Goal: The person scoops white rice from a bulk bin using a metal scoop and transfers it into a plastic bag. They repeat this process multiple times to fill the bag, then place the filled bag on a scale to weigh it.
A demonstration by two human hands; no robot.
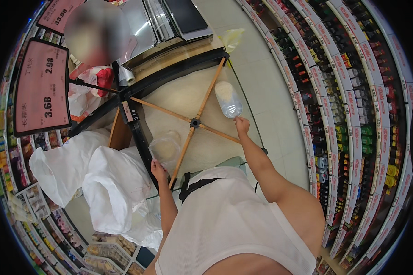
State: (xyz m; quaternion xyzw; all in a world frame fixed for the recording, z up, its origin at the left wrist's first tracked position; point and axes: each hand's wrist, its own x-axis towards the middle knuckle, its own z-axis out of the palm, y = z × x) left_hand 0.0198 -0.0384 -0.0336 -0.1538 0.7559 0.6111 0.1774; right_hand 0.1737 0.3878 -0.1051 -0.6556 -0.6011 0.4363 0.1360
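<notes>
My right hand (242, 126) grips the handle end of a clear plastic scoop (234, 109), which has pale rice grains heaped in its far part. The scoop is held over the right side of a bin. In my left hand (159, 170), closed on its edge, is a thin clear plastic bag (170, 141) with some rice in it. White rice (174, 98) fills the bin below both hands. Crossed wooden bars (209, 94), joined at a dark hub, span the bin between my hands.
Black edging (169, 75) frames the bin. White sacks (112, 183) stand at the left, near pink price signs (43, 87). A metal-topped machine (156, 27) sits beyond the bin, beside a person. Shelves of bottles (339, 114) line the right across a tiled floor (266, 87).
</notes>
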